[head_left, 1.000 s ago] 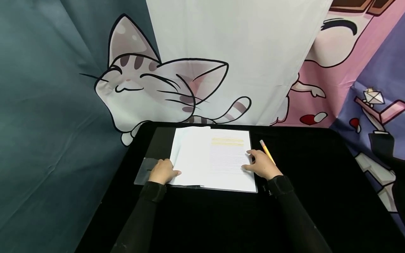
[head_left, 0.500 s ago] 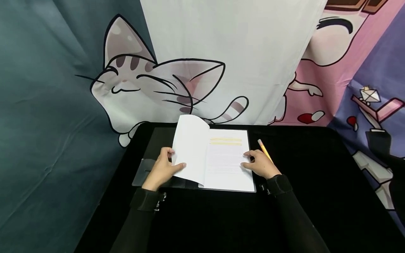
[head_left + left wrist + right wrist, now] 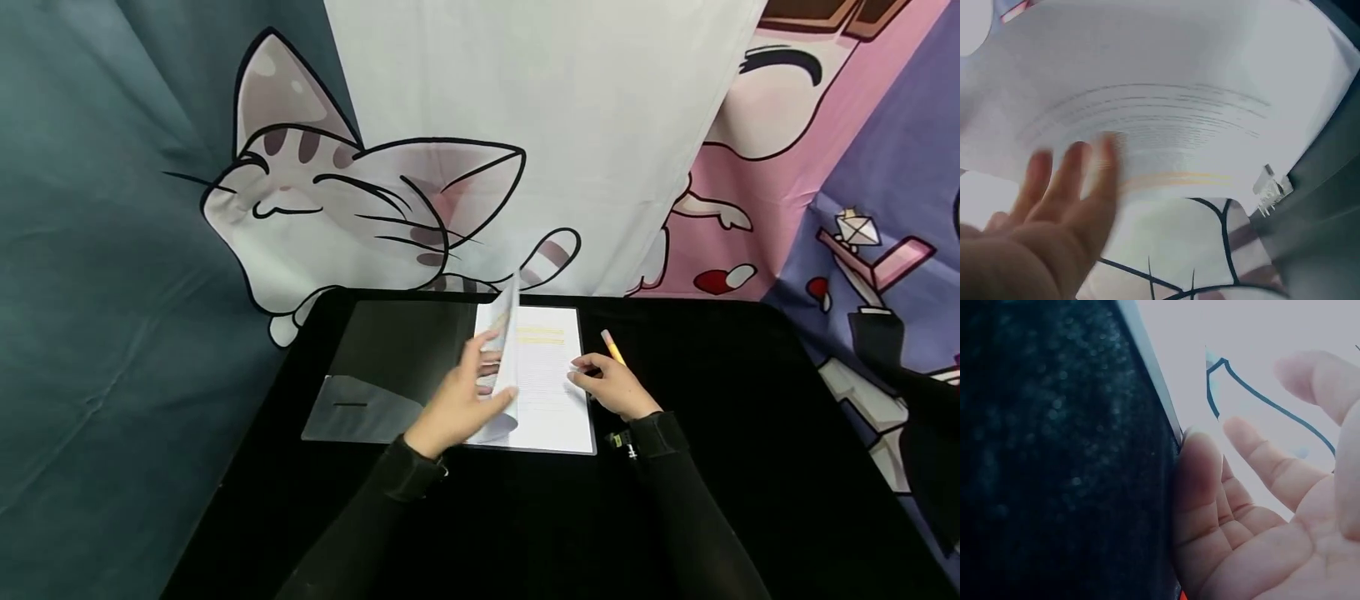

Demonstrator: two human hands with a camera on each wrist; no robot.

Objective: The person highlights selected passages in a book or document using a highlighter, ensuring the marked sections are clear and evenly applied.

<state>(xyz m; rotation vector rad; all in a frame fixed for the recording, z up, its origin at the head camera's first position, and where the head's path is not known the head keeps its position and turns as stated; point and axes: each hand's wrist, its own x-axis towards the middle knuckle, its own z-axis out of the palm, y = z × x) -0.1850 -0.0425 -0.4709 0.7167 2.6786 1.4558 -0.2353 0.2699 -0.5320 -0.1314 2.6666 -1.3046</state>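
Note:
An open dark folder [image 3: 408, 333] lies on the black table, with a clear pocket [image 3: 360, 408] at its lower left. Printed paper [image 3: 551, 383] with yellow highlighted lines lies on its right side. One raised page [image 3: 510, 354] stands nearly upright over the middle. My left hand [image 3: 457, 400] is against this page, fingers extended on its printed side and blurred in the left wrist view; the thumb overlaps the page's lower part. My right hand [image 3: 617, 390] rests at the folder's right edge, thumb and index finger apart, as the right wrist view [image 3: 1272, 506] shows.
Just beyond my right hand lies a yellow pen or pencil [image 3: 612, 346] with a pale end, partly hidden. A small whitish, clip-like piece [image 3: 1272, 187] shows beside the page in the left wrist view. A cartoon cat curtain [image 3: 375, 217] hangs behind the table.
The left-hand page has been lifted and swung rightward to nearly upright, uncovering the folder's left side. My left hand has moved right with it. The right hand stays at the edge.

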